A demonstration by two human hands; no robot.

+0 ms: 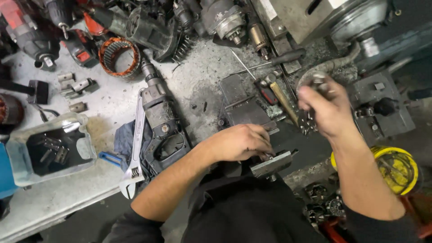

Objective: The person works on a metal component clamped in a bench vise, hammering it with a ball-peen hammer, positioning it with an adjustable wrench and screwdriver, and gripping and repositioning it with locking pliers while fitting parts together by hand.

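At the far left I saw a cut-open plastic jug (49,150) lying on the white bench (54,198); inside it, in a dark pool, lay a few small metal bits, too dim for me to name; just right of it a blue rag (123,141) sat under an adjustable wrench (136,148), and beside the wrench a hammer drill body (162,130) lay with its nose pointing away from me; above these a copper-wound stator ring (118,56) rested among other power tools; moving right, my left hand (238,143) was pressed down, fingers curled, over a small metal part at the edge of a vise jaw block (272,163); the part was mostly hidden under the fingertips, so I could not tell how firmly they pinched it; a wooden-handled hammer (281,100) lay behind; further right, my right hand (326,110) was raised and blurred, fingers closed round a small shiny metal piece (318,80) that showed above the knuckles; at the far right a yellow-rimmed tub (398,168) held tangled wire or clips, hard to make out.
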